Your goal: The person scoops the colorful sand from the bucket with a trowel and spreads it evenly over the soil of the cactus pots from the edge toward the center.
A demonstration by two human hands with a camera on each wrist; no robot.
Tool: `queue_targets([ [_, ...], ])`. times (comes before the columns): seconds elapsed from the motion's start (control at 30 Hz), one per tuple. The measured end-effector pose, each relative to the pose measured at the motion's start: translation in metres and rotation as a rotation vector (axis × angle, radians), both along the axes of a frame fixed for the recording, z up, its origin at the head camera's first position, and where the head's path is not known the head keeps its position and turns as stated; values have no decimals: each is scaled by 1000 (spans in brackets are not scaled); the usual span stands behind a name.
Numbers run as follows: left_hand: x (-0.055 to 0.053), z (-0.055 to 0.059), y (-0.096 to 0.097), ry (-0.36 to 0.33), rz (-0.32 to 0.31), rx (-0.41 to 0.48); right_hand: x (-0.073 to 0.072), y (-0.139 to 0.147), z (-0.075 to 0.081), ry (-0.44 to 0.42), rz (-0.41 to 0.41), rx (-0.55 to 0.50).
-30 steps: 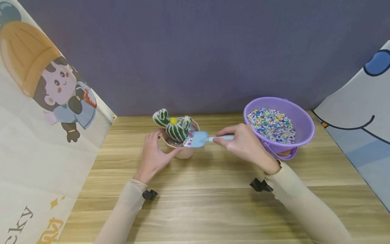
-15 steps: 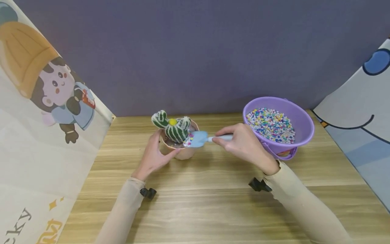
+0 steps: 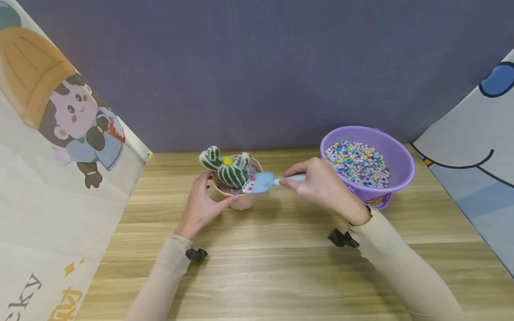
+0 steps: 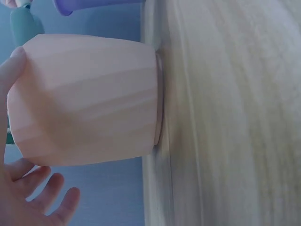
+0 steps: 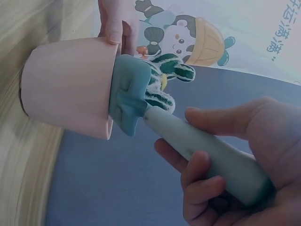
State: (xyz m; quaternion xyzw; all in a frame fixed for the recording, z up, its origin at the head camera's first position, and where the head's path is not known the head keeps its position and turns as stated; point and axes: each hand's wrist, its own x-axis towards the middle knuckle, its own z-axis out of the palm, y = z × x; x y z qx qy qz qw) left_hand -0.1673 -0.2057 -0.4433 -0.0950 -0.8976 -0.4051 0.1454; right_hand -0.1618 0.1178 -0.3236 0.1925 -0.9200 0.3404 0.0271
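Observation:
A pink flower pot (image 3: pixel 244 203) stands upright on the table, holding a green-and-white striped toy cactus (image 3: pixel 232 174) with a yellow flower. My left hand (image 3: pixel 202 205) holds the pot by its rim, thumb on the near side and fingers on the left. In the left wrist view, the thumb (image 4: pixel 14 68) presses near the rim. With my right hand (image 3: pixel 321 185) I grip the handle of a light blue toy trowel (image 5: pixel 202 150). Its blade lies over the pot's right rim, with colourful beads (image 3: pixel 248 183) at the tip beside the cactus.
To the right, a purple bucket (image 3: pixel 401 166) holds many colourful beads (image 3: pixel 357 165). Behind the pot and bucket rises a dark grey-blue panel (image 3: pixel 257 80). Printed cartoon sheets border the wooden table (image 3: pixel 257 276) on the left and right.
The trowel and right hand have shifted only slightly. The left hand keeps its hold on the pot, and beads remain at the blade's tip.

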Motion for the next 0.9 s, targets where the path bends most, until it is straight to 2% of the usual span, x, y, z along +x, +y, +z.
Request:
queue_targets([
  [0.33, 6, -4, 16, 52, 86, -9, 0, 0, 4, 8, -6, 14],
  [0.53, 9, -4, 23, 66, 103, 2, 1, -1, 8, 19, 4, 17],
  [0.63, 8, -3, 22, 53, 74, 24, 1, -2, 9, 28, 3, 23],
  [0.83, 1, 0, 10, 18, -87, 64, 3, -1, 9, 13, -5, 10],
  [0.9, -1, 0, 6, 4, -116, 48, 3, -1, 9, 9, -8, 8],
])
